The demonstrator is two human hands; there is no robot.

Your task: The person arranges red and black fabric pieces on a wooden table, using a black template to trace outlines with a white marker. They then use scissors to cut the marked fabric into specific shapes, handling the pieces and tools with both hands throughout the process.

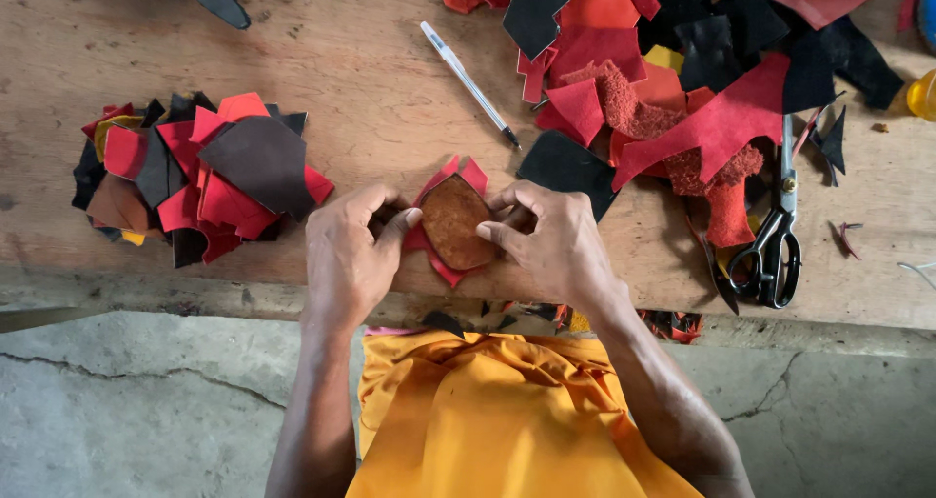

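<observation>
Both grips pinch my brown patch (455, 222) on red leather (466, 178), left hand (348, 254) and right hand (552, 239) flanking its upright long axis, equally near.

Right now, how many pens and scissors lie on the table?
2: one pen above the hands; one pair of scissors at right. Others may hide beneath leather scraps.

Two bare forearms, sleeveless and without rings or wristbands, end in the left hand (349, 254) and right hand (551, 244); bright orange-yellow cloth (492, 415) covers the lap at lower centre.
</observation>
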